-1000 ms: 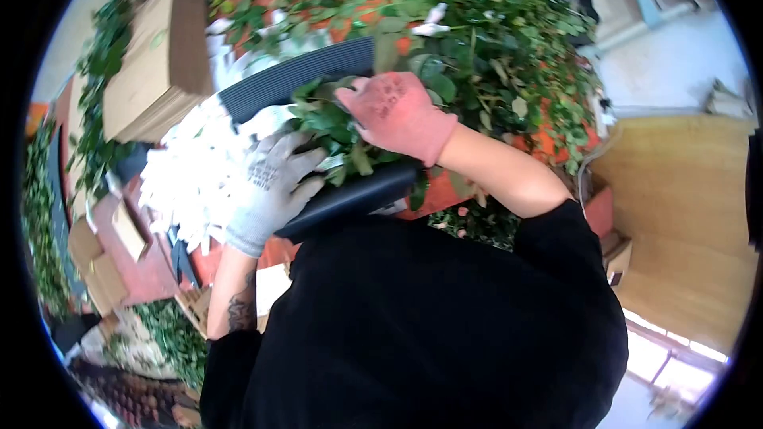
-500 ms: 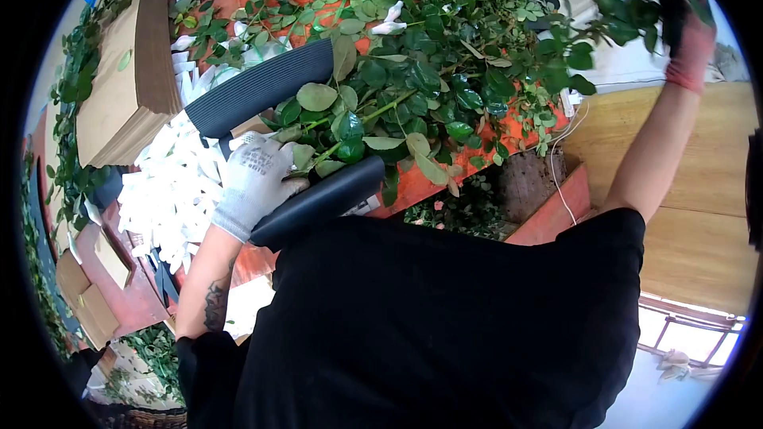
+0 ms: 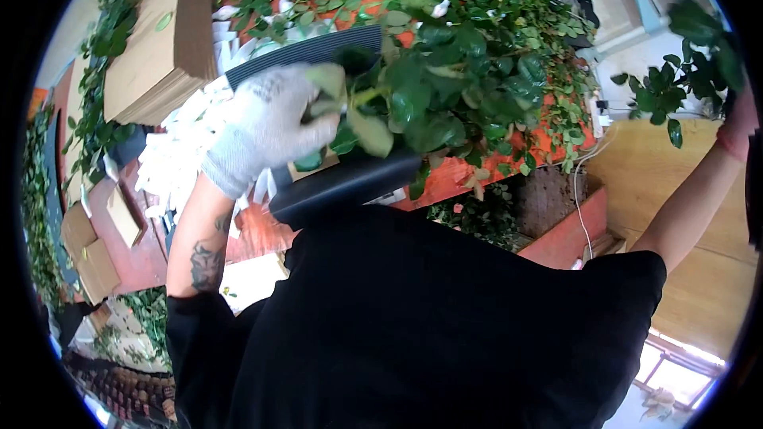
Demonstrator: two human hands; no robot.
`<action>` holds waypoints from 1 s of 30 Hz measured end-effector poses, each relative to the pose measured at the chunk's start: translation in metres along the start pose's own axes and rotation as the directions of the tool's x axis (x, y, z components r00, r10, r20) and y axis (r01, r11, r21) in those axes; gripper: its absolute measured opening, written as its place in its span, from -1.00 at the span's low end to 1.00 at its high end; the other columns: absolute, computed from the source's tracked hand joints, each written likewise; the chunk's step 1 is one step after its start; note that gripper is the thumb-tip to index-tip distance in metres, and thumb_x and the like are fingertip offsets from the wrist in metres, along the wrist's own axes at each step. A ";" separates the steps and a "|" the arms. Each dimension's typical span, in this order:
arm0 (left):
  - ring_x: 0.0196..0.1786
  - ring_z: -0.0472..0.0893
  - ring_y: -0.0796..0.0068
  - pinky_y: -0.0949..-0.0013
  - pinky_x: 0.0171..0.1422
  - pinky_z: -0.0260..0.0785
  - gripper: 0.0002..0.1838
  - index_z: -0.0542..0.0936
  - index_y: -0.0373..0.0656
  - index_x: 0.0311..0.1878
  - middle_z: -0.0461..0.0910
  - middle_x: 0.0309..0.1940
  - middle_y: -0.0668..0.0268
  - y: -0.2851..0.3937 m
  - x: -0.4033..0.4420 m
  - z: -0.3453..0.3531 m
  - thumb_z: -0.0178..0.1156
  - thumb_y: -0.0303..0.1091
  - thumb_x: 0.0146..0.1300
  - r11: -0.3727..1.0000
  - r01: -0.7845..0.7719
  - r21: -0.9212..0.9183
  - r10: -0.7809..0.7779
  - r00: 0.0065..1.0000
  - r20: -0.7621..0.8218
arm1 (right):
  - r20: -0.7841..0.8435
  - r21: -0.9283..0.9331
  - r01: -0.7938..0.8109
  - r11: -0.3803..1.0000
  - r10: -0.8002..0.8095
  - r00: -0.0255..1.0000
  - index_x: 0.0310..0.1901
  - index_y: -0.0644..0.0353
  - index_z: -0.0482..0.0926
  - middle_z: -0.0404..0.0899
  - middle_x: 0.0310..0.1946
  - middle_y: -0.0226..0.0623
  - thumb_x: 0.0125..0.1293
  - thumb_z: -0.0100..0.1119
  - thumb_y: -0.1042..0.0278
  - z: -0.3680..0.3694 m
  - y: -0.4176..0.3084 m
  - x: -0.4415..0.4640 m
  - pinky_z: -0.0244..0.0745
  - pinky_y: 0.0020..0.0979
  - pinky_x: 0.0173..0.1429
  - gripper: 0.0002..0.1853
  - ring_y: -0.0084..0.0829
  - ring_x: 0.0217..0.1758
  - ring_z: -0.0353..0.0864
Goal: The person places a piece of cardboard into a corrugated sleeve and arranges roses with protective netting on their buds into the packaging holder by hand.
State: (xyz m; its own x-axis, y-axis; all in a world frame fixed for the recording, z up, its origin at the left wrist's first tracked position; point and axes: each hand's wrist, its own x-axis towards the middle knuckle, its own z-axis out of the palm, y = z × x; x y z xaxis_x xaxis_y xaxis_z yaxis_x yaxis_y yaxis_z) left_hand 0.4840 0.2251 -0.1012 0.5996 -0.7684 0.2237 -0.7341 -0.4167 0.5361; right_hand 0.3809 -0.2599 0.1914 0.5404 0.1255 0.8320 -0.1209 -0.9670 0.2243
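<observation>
My left hand [image 3: 274,127], in a white knit glove, pinches a leafy rose stem [image 3: 367,97] between thumb and fingers. It is raised over a black padded trough, whose ribbed back wall [image 3: 306,52] and smooth front wall [image 3: 346,187] curve up on either side. Leaves spread right from the stem over the red table [image 3: 453,175]. Far to the right, my right hand [image 3: 739,123], in a pink glove, is partly hidden behind leaves. It grips a leafy rose stem [image 3: 699,63] held away from the table.
White sleeves [image 3: 179,151] lie heaped left of the trough. Behind them stands a stack of brown cardboard [image 3: 159,48]. Cut foliage [image 3: 493,0] covers the table's far side. A white cable [image 3: 584,199] hangs by a wooden panel [image 3: 660,183].
My left hand has risen from the trough and moved right, lifting the stem. My right hand has swung further right and lower with its leafy stem. The view has shifted slightly.
</observation>
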 end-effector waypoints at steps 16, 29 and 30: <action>-0.20 0.55 0.25 0.17 -0.16 0.40 -0.74 0.55 0.01 -0.12 0.52 -0.24 0.34 -0.044 -0.031 0.067 0.18 -0.13 0.17 0.885 0.167 0.434 -0.095 0.978 -0.183 | 0.477 0.333 0.324 0.885 -0.455 0.752 0.07 0.11 0.51 0.50 0.09 -0.25 -0.06 0.30 0.49 0.065 -0.145 -0.091 0.27 -0.24 0.27 -0.46 -0.16 0.12 0.44; -0.07 0.59 0.11 0.23 0.05 0.40 -0.62 0.57 -0.21 0.00 0.61 -0.16 0.06 -0.017 -0.049 0.011 0.18 -0.21 0.17 0.959 0.275 -0.066 -0.283 0.938 -0.201 | 0.538 0.773 0.388 0.502 -0.843 0.019 -0.15 0.02 0.53 0.52 -0.44 -0.31 0.08 0.06 0.39 0.141 -0.344 -0.203 0.41 -0.32 -0.25 -0.75 -0.32 -0.29 0.60; -0.06 0.59 0.13 0.21 0.06 0.38 -0.64 0.59 -0.23 -0.04 0.62 -0.17 0.09 -0.007 -0.059 0.000 0.20 -0.19 0.17 0.948 0.305 -0.092 -0.318 0.927 -0.200 | 0.334 0.820 0.403 0.406 -0.912 0.239 -0.22 0.09 0.52 0.53 -0.46 -0.29 0.09 0.04 0.43 0.142 -0.340 -0.214 0.45 -0.36 -0.30 -0.81 -0.32 -0.33 0.61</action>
State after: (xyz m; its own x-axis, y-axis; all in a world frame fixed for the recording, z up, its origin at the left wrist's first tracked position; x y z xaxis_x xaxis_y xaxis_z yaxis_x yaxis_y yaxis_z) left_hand 0.4534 0.2736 -0.1184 0.8527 -0.4825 0.2003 -0.4838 -0.5849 0.6510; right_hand 0.4243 0.0110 -0.1347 0.5171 0.8378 -0.1754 0.8519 -0.5236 0.0105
